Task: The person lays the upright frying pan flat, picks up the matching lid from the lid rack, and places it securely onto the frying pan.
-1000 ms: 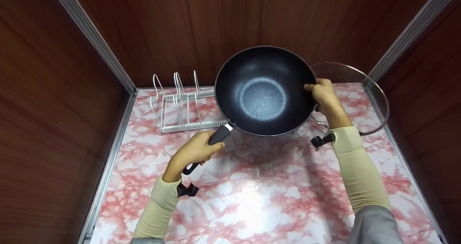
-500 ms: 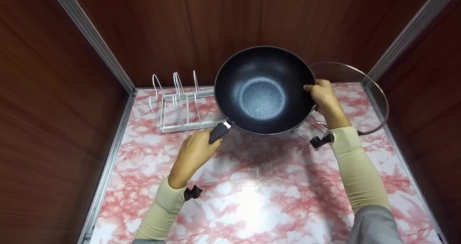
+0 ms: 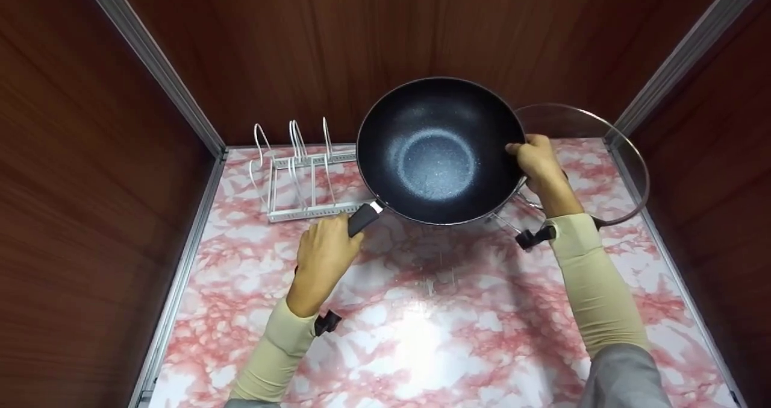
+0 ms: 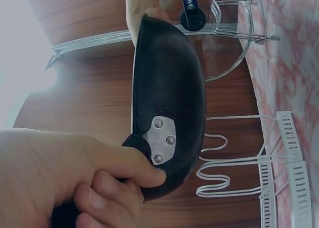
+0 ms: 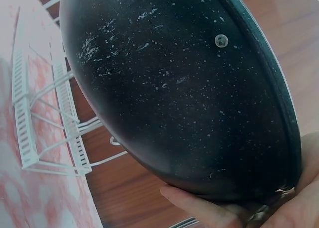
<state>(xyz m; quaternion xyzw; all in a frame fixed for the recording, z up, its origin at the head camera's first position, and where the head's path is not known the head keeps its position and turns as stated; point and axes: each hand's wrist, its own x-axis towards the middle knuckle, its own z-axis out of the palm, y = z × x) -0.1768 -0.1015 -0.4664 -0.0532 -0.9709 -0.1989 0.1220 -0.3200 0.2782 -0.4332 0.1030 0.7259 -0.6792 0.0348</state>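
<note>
A black wok [image 3: 435, 155] hangs above the table, its speckled inside facing up toward the head camera. My left hand [image 3: 328, 248] grips its black handle [image 3: 364, 219], knuckles uppermost. In the left wrist view the thumb lies near the riveted metal bracket [image 4: 161, 140] where the handle joins. My right hand [image 3: 540, 164] pinches the wok's right rim, thumb on the inside and fingers beneath. The right wrist view shows the wok's scuffed dark underside [image 5: 174, 88] and fingers under its edge. Behind the right hand stands a glass lid [image 3: 623, 155] with a metal rim.
A white wire rack [image 3: 313, 212] with upright loops stands at the back left, partly hidden by the wok. Thin metal wires of a stand [image 3: 506, 222] show below the lid. Brown wood panels [image 3: 385, 28] enclose the red-and-white marbled table [image 3: 415, 311].
My left hand has turned over on the handle, now covering its end, which showed earlier. The wok has shifted very slightly left, with the right hand keeping its hold on the rim.
</note>
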